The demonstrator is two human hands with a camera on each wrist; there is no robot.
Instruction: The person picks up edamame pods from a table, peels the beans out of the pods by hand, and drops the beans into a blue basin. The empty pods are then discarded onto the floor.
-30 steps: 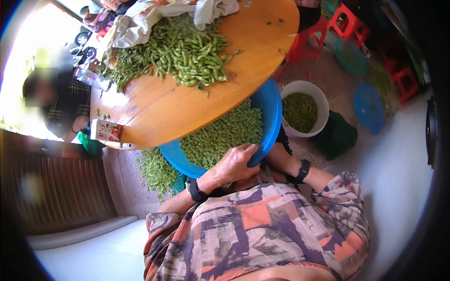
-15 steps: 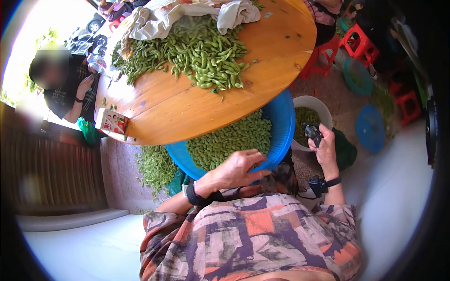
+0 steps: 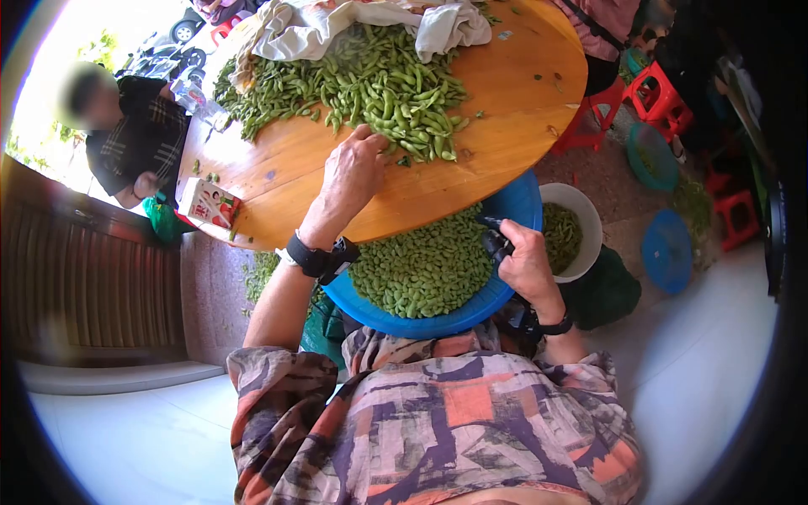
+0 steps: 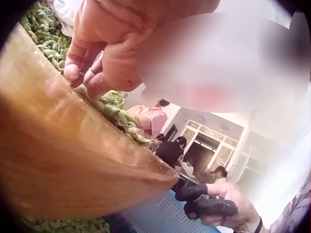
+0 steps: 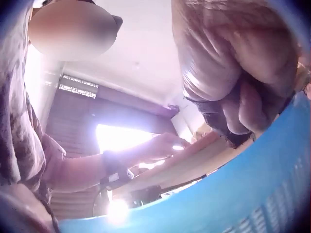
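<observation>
Green edamame pods [image 3: 396, 88] lie heaped on the round wooden table [image 3: 295, 189]. My left hand [image 3: 349, 177] is at the heap's near edge, fingers bent down; in the left wrist view its thumb and fingertips come together on a pale green pod [image 4: 82, 90]. Shelled green beans [image 3: 421, 278] fill much of a blue basin [image 3: 519, 199] in front of my body, partly under the table edge. Over the basin's right side is my right hand [image 3: 528, 265], with black coverings [image 3: 497, 244] on its thumb and forefinger. Its fingers are loosely curled, with nothing seen between them.
A white cloth [image 3: 295, 35] covers the heap's far side. A drink carton [image 3: 210, 204] stands at the table's left edge, near a seated person [image 3: 139, 126]. A white bucket [image 3: 592, 223] of green scraps, a dark green sack [image 3: 602, 290] and red stools [image 3: 656, 97] are to the right.
My left hand has gone from the basin's near rim up to the pods on the table. The right hand came up from beside the basin, out to the right, then back over the basin.
</observation>
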